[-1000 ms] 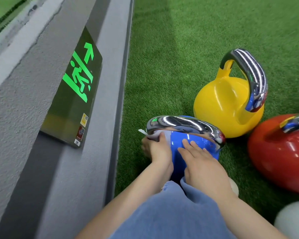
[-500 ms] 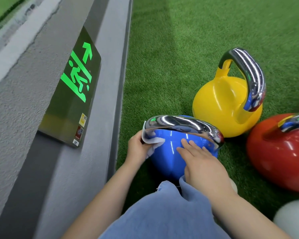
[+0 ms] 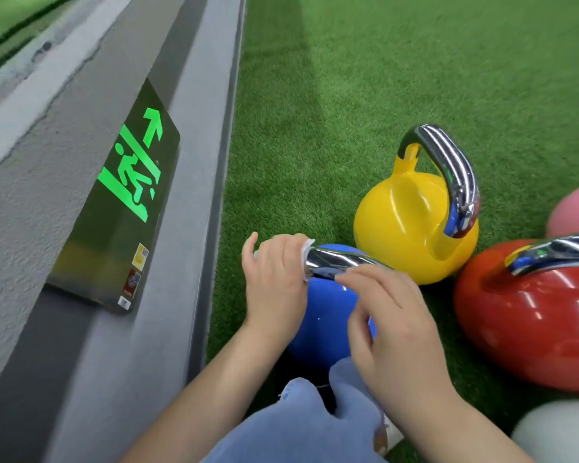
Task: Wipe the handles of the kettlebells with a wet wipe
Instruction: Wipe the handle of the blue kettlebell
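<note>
Gripping the chrome handle [image 3: 340, 259] of the blue kettlebell [image 3: 318, 315] at its left end, the left hand [image 3: 274, 279] is curled around a white wet wipe [image 3: 307, 259], little finger lifted. Right hand [image 3: 391, 325] hovers over the blue body, fingers loosely spread, holding nothing; fingertips [image 3: 343, 278] just beside the handle's underside. Blue kettlebell sits on green turf [image 3: 365, 95], near a grey wall [image 3: 30, 228] bearing an exit sign [image 3: 127, 195]. Yellow kettlebell [image 3: 411, 228] just behind it; red kettlebell [image 3: 532, 315] to the right.
</note>
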The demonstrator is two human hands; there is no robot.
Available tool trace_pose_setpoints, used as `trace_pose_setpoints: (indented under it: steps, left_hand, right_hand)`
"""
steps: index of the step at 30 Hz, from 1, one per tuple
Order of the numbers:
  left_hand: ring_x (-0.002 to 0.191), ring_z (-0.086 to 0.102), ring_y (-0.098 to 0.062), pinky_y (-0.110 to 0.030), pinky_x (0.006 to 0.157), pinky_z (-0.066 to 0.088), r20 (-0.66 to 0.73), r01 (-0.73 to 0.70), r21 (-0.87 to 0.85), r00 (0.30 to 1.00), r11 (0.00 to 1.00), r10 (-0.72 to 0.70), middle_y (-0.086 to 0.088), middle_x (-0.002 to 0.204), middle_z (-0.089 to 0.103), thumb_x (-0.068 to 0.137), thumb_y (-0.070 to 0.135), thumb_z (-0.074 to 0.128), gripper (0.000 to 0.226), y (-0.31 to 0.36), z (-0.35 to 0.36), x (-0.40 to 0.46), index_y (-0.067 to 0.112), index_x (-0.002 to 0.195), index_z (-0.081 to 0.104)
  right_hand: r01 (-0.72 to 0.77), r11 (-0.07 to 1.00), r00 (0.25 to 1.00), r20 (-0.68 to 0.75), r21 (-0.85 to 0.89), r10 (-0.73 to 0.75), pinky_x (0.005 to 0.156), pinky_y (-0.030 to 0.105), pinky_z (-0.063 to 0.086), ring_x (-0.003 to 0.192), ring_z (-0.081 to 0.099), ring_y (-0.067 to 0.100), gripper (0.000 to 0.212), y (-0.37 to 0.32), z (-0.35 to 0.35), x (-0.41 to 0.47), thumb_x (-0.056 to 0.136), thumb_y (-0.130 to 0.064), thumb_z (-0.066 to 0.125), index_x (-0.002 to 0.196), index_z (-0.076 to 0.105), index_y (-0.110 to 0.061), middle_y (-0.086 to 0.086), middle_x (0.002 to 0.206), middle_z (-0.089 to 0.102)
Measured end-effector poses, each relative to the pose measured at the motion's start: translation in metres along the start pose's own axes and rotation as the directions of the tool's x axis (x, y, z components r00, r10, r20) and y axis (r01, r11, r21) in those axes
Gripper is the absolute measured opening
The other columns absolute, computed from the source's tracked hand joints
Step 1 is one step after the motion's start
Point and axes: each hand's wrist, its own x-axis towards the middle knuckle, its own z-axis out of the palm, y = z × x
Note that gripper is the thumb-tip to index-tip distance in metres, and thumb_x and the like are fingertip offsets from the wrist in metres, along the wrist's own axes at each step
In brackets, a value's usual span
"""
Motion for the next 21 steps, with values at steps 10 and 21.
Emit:
trace_pose_setpoints:
  steps: [10,21]
  left_hand:
    - [0.095,0.054,-0.017,-0.045,0.107,0.025,0.118,-0.159,0.028,0.981,0.987,0.154,-0.002,0.100,0.062,0.075,0.012,0.055,0.041,0.029,-0.004,0.007,0.009,0.114,0.043]
    - [0.120,0.041,-0.023,-0.049,0.098,0.040,0.114,0.053,-0.336,0.993,0.940,-0.015,-0.015,0.131,0.043,0.085,0.022,0.044,0.049,0.009,-0.018,-0.002,0.005,0.129,0.030]
  right_hand:
    - [-0.121,0.987,0.993,0.001,0.101,0.122,0.102,0.016,0.034,0.118,0.048,0.008,0.042,0.006,0.006,0.014,0.084,-0.013,0.038,0.124,0.052,-0.010,-0.004,0.123,0.054]
    - [0.144,0.944,0.982,0.164,-0.298,-0.098,0.107,0.040,0.020,0.099,0.065,0.017,0.033,-0.008,0.028,0.039,0.082,-0.019,0.042,0.105,0.064,-0.012,0.002,0.100,0.070]
